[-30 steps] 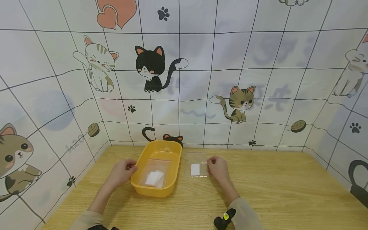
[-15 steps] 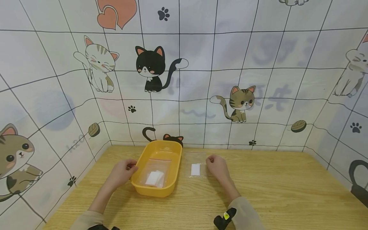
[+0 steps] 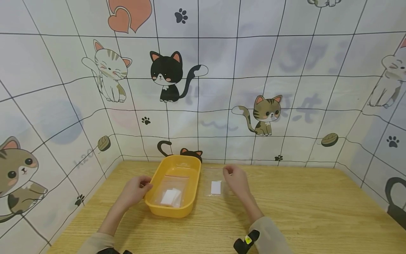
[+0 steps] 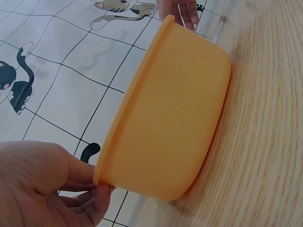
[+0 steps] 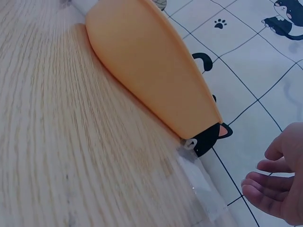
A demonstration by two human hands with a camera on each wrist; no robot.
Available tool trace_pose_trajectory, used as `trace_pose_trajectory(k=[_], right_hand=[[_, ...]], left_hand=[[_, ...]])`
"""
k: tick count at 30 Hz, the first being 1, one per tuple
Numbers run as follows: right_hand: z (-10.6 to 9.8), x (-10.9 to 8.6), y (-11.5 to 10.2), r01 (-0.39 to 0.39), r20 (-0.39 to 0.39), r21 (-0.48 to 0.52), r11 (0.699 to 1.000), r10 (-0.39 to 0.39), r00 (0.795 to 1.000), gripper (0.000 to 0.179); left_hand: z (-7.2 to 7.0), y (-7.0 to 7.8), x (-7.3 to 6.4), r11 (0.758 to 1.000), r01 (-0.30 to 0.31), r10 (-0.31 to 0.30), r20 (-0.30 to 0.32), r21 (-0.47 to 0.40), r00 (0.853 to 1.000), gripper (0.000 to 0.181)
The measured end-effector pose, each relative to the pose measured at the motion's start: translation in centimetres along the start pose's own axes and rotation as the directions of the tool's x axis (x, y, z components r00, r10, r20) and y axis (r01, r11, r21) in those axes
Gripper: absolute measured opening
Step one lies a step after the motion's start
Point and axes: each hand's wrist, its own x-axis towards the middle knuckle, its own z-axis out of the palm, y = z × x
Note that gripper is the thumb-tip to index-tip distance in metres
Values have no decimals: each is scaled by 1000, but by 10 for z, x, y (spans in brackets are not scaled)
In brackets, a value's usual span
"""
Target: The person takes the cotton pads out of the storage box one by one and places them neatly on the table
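A yellow plastic tray point(image 3: 170, 211) stands on the table, with clear zip bags point(image 3: 171, 183) holding white pieces inside it. My left hand point(image 3: 134, 190) grips the tray's left rim; in the left wrist view, the thumb and fingers of that hand point(image 4: 52, 189) pinch its edge. Just right of the tray, a clear zip bag point(image 3: 207, 176) with a white rectangular piece point(image 3: 216, 187) lies flat. Above that bag's right side hovers my right hand point(image 3: 236, 180). The right wrist view has the same hand point(image 5: 279, 175) with loosely bent fingers, nothing between them.
The wooden table point(image 3: 301, 208) meets a cloth wall point(image 3: 215, 95) printed with cats and grid lines behind the tray. More printed cloth closes in both sides. Black straps with cameras point(image 3: 246, 241) sit on the wrists.
My right hand has come off the bag's right edge and shifted left and slightly away from me. The left hand, tray and bag have stayed put.
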Motion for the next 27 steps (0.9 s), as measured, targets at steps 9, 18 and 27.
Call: trace_pose_trajectory(k=[9,18,27], right_hand=[[6,-4,-20,39,24,64,997,-41,999,22],[16,-12,-43,85,70,211,974,-101,992,21],[26,-16,-59,103,120,280,955,-141,983,22]], left_hand=[[0,1,0,1000,-10,10,2,5,1000,21],[1,1,0,1000,5,-5,-3,10,1000,20],[1,0,0,1000,14,-14,-2,-15,1000,20]])
